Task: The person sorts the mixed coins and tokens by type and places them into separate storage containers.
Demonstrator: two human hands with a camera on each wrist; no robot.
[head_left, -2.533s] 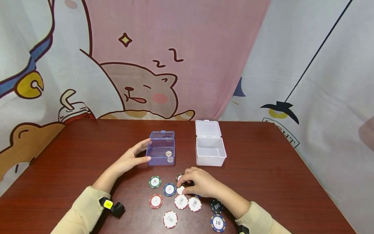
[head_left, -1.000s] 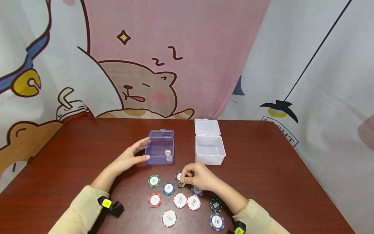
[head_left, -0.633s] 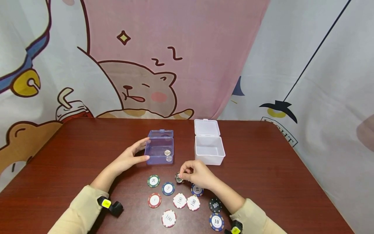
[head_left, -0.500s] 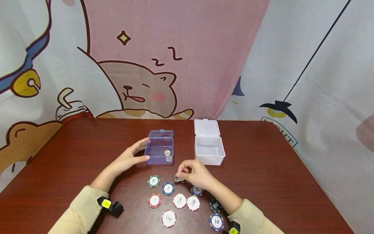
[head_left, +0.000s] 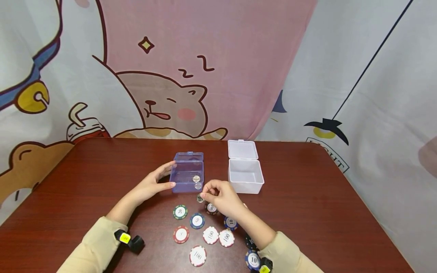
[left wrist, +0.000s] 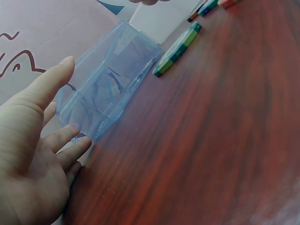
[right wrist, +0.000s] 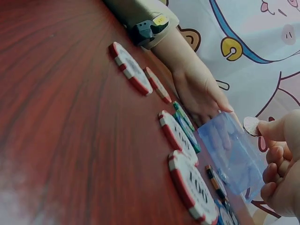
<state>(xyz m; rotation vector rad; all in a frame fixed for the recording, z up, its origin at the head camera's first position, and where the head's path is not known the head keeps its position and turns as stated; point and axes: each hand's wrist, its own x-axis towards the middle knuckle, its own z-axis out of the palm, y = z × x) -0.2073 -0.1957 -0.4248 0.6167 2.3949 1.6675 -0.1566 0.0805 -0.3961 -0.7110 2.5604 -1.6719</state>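
Observation:
My right hand [head_left: 222, 199] pinches a silver coin [head_left: 200, 198] between thumb and forefinger. It is just in front of a translucent blue box [head_left: 179, 174] with its lid raised. In the right wrist view the coin [right wrist: 251, 125] is held off the table, near the box [right wrist: 229, 150]. A silver coin [head_left: 196, 178] shows inside the box, with another round silver shape by its front wall, perhaps a reflection. My left hand [head_left: 150, 185] touches the box's left side, thumb at the front corner and fingers farther back, all fairly straight. Below the right hand lies a brown-edged poker chip [head_left: 211, 208].
Several poker chips lie nearer me, among them a green one [head_left: 180, 212], a red one [head_left: 181, 234] and a white one [head_left: 198, 256]. To the right of the blue box stands a white box [head_left: 246, 184], its lid raised. My right forearm partly covers a black chip.
The right hand has lifted the coin from among the chips and carried it leftward and away from me, to the front of the blue box. My left hand stays at the box.

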